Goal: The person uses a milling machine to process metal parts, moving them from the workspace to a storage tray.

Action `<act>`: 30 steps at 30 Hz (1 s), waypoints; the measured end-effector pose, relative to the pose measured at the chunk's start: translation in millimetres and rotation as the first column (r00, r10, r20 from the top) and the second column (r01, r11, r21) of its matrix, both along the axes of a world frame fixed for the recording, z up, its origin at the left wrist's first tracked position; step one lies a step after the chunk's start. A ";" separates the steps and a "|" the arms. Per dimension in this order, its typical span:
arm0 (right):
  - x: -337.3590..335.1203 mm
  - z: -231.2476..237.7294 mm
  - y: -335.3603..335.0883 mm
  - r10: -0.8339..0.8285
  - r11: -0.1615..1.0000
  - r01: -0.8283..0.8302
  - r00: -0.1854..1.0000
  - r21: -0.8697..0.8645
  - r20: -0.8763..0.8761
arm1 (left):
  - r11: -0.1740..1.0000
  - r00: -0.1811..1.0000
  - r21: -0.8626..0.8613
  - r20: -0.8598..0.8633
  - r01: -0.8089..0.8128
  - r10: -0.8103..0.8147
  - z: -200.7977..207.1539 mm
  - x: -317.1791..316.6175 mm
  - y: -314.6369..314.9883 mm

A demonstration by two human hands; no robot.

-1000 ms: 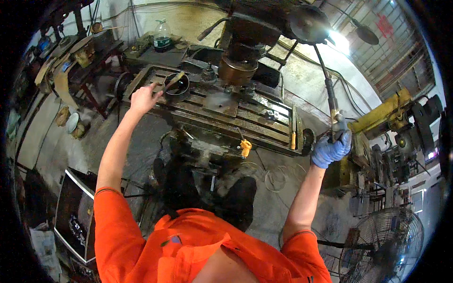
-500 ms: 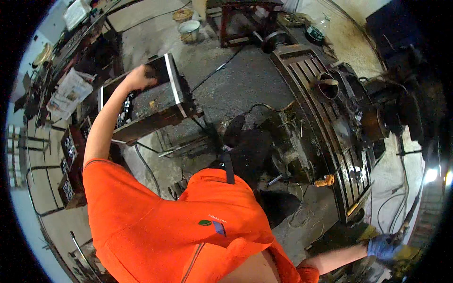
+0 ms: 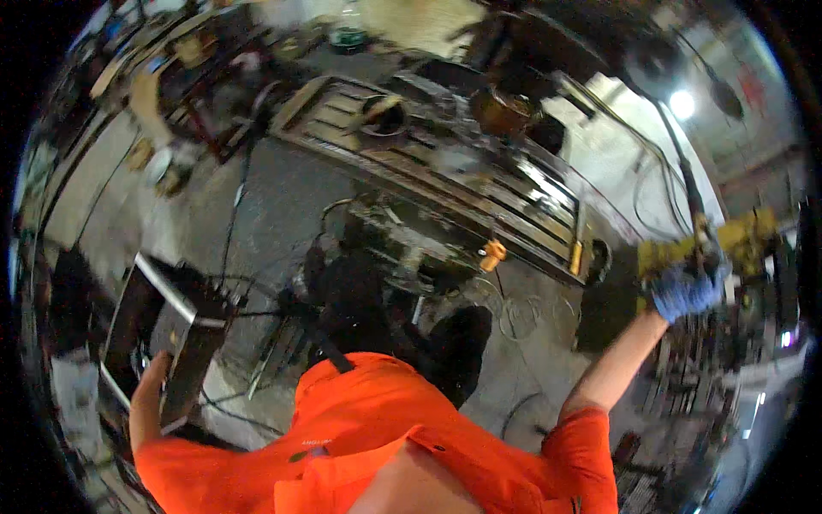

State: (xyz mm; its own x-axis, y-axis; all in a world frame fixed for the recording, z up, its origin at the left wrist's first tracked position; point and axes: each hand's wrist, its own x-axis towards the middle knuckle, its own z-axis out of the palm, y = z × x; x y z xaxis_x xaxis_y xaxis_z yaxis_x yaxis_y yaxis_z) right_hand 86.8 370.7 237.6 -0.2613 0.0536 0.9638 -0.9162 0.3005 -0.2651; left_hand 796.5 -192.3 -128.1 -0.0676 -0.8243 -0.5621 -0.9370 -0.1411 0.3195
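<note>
My bare left hand is at the side of an open dark metal box with pale metal edging, at the lower left. Its fingers are blurred and partly lost against the box, so I cannot make out their pose. Far to the right, my right hand wears a blue glove. Its fingers are closed round the lower end of a long dark rod, which runs up toward a bright lamp.
A slotted metal machine table stretches across ahead, carrying a round hollow part. An orange-yellow handle hangs at its near side. Yellow equipment stands behind my gloved hand. Cables loop over the floor.
My view has swung to the right, so the box and my left hand now appear lower left. The gloved right hand appears higher, still round the rod.
</note>
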 end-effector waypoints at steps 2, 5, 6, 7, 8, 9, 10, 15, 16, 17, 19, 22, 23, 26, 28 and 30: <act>2.5 1.8 -3.1 -0.191 0.977 0.201 0.973 0.070 -0.126 | 0.994 0.990 0.027 -0.094 -0.103 0.105 35.4 -18.5 10.5; -16.3 1.4 9.2 0.186 0.977 -0.183 0.982 -0.112 0.015 | 0.963 0.932 0.101 -0.244 -0.249 0.267 89.4 -53.2 39.9; -11.9 6.2 0.5 0.222 0.968 -0.217 0.975 -0.129 0.021 | 0.947 0.903 0.139 -0.288 -0.291 0.319 104.4 -62.1 51.7; 1.6 20.4 -5.2 0.237 0.963 -0.233 0.971 -0.139 0.020 | 0.932 0.873 0.192 -0.335 -0.307 0.356 116.5 -79.1 59.1; 5.2 25.3 -8.3 0.269 0.952 -0.262 0.963 -0.160 0.025 | 0.917 0.844 0.234 -0.368 -0.322 0.390 131.3 -92.7 70.9; 0.6 29.2 -0.7 0.369 0.922 -0.363 0.929 -0.135 0.020 | 0.898 0.808 0.277 -0.402 -0.342 0.432 144.9 -108.7 86.0; 0.0 31.3 -1.2 0.307 0.944 -0.302 0.952 -0.134 0.019 | 0.879 0.774 0.313 -0.428 -0.359 0.468 158.4 -121.0 98.4; 0.5 58.9 -4.2 -0.128 0.989 0.128 0.992 -0.071 0.012 | 0.797 0.645 0.459 -0.482 -0.391 0.594 206.0 -175.9 139.5; -0.7 65.1 -4.9 -0.183 0.983 0.183 0.982 -0.017 -0.042 | 0.783 0.629 0.485 -0.481 -0.390 0.611 211.1 -185.6 144.1; -1.8 71.4 -5.9 -0.235 0.970 0.240 0.967 0.032 -0.101 | 0.772 0.616 0.504 -0.481 -0.388 0.624 216.5 -192.4 147.9; -10.8 83.5 4.7 -0.392 0.895 0.431 0.883 0.118 -0.258 | 0.752 0.598 0.536 -0.476 -0.384 0.644 226.6 -204.3 153.8; -25.3 103.7 35.5 -0.495 0.781 0.595 0.775 0.190 -0.392 | 0.733 0.582 0.570 -0.472 -0.371 0.662 233.0 -215.9 158.9; -25.0 101.8 40.5 -0.513 0.731 0.652 0.719 0.200 -0.470 | 0.738 0.592 0.574 -0.473 -0.354 0.652 231.7 -214.2 154.4; -8.5 87.5 31.9 -0.431 0.640 0.764 0.448 0.086 -0.783 | 0.745 0.612 0.591 -0.476 -0.310 0.632 228.5 -212.7 146.9; 14.9 53.6 25.9 -0.482 0.621 0.776 0.486 0.107 -0.729 | 0.777 0.627 0.559 -0.503 -0.290 0.595 215.6 -203.6 137.5; 31.6 -5.6 11.6 -0.616 0.628 0.740 0.662 0.241 -0.427 | 0.905 0.681 0.340 -0.600 -0.257 0.419 174.4 -174.9 106.0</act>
State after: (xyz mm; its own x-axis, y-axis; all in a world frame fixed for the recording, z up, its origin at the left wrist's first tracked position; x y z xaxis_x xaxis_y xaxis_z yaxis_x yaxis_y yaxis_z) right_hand 118.4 382.3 232.1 -0.0176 -0.2633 0.9646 -0.4154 0.8794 0.2324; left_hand 621.6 -86.3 46.4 -0.2194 -0.7307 -0.6465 -0.3832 -0.5448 0.7459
